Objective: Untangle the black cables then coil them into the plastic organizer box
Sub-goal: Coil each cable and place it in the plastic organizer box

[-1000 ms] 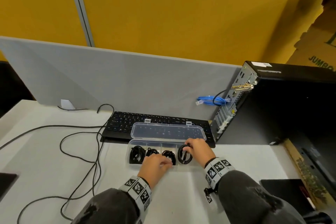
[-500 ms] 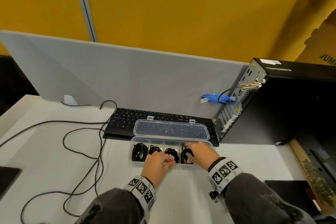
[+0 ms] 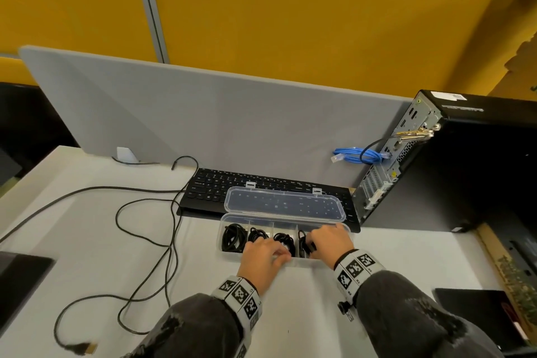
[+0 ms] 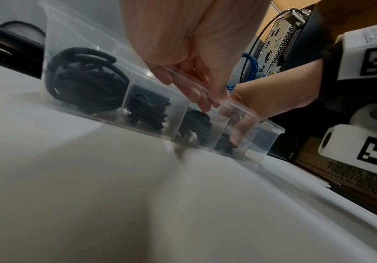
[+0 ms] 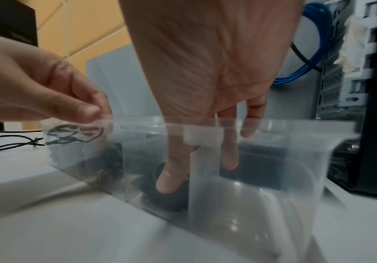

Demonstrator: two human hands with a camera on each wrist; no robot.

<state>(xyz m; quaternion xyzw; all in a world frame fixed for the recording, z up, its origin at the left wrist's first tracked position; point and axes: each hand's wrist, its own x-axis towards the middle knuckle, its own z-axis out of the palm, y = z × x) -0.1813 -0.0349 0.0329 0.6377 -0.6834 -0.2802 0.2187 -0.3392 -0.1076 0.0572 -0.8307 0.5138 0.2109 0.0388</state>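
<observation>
Right hand [image 3: 329,241] has shifted left, fingers straight, pressing coiled black cable [image 5: 165,194]; left hand [image 3: 261,253] still pinches clear plastic organizer box [image 4: 270,142] rim.

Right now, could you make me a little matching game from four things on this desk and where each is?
Things:
1. blue cable
2. keyboard
3. left hand
4. right hand

Places:
A. pinches box's near rim
B. behind organizer box
C. fingers down inside box
D. hangs by computer tower

Pairs: 1-D, 2-B, 3-A, 4-C
</observation>
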